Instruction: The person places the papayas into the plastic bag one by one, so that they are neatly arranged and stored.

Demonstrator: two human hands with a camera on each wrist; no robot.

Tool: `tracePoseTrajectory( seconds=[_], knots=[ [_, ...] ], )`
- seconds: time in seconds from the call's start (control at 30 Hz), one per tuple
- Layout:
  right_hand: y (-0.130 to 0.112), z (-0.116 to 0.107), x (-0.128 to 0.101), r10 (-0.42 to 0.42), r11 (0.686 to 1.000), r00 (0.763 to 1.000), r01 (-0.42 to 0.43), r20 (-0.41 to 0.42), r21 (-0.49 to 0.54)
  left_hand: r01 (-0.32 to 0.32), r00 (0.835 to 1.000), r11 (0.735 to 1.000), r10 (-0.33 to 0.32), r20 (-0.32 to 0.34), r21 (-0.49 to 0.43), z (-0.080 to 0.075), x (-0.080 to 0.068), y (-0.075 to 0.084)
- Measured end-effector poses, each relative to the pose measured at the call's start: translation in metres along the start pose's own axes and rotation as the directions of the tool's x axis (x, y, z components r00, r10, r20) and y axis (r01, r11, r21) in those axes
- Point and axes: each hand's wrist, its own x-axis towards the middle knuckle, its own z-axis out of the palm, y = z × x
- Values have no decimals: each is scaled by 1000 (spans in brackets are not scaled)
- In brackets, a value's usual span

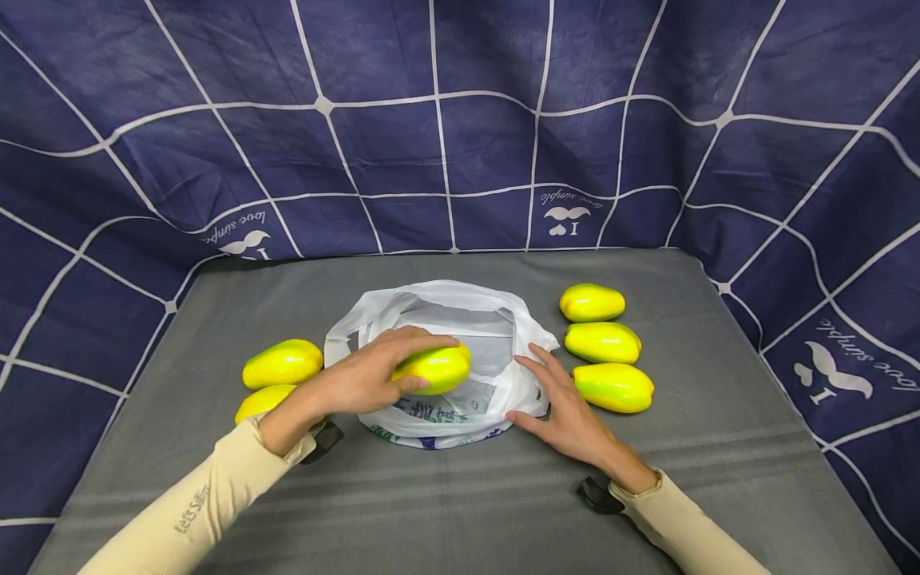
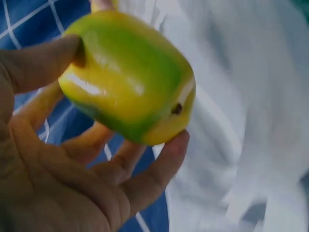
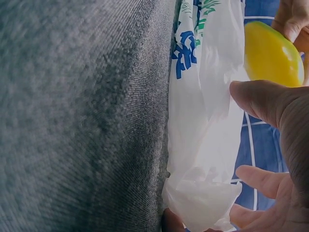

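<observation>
My left hand (image 1: 362,377) grips a yellow-green papaya (image 1: 442,369) over the mouth of a white plastic bag (image 1: 460,293). In the left wrist view, the thumb and curled fingers lie round the papaya (image 2: 130,77), and a small dark stem spot shows on its end. At the bag's right rim is my right hand (image 1: 568,414), its fingers spread along the edge. The right wrist view has its thumb right at the top of the bag's side (image 3: 207,121), with the held papaya (image 3: 273,55) beyond and above the rim.
Left of the bag lie two more papayas (image 1: 282,364), the nearer partly hidden by my left forearm. Three papayas (image 1: 602,343) form a column to the right. A grey cloth (image 1: 446,511) covers the table, and a blue white-lined curtain (image 1: 489,152) hangs around it.
</observation>
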Motion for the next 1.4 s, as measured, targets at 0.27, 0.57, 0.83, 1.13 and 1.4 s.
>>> tracePoseTrajectory(
  seconds=[0.27, 0.57, 0.83, 1.13, 1.4],
  knots=[
    [0, 0, 0, -3, 1000, 1000, 3, 3, 5, 74, 997, 994, -76, 28, 80, 39, 7, 7],
    [0, 0, 0, -5, 1000, 1000, 4, 5, 13, 97, 992, 991, -104, 76, 87, 61, 24, 8],
    [0, 0, 0, -1, 1000, 1000, 1, 14, 19, 88, 991, 993, -95, 90, 82, 69, 31, 9],
    [0, 0, 0, -5, 1000, 1000, 5, 10, 9, 92, 989, 993, -100, 113, 77, 68, 38, 12],
    [0, 0, 0, 3, 1000, 1000, -3, 12, 11, 131, 980, 987, -143, 140, 92, 68, 42, 16]
  ],
)
